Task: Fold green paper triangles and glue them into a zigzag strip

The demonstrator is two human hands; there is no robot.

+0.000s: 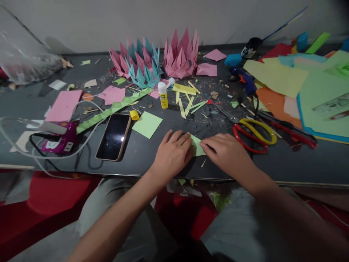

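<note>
Here's the left hand (174, 151), palm down at the near side of the dark tabletop (141, 157), its fingers stretched forward, a little bent and slightly parted, the tips reaching the left part of a small piece of pale green paper (197, 147). Across from it, the right hand (225, 148) comes in with fingers curled close together, thumb and forefinger meeting right at the paper's other edge; whether they pinch it or just press it, I cannot tell. So the green paper lies flat between the two hands, touched from both sides, and its full outline is hidden beneath the left fingers. A thin pale sliver of paper (203, 163) sits just below it, nearer the table's edge. Left of the left hand lies a flat light green paper square (147, 124), close by but apart, with a yellow-and-white glue stick (163, 96) standing upright behind. And right of the right hand, scissors with red and yellow handles (252, 135) lie near.
</note>
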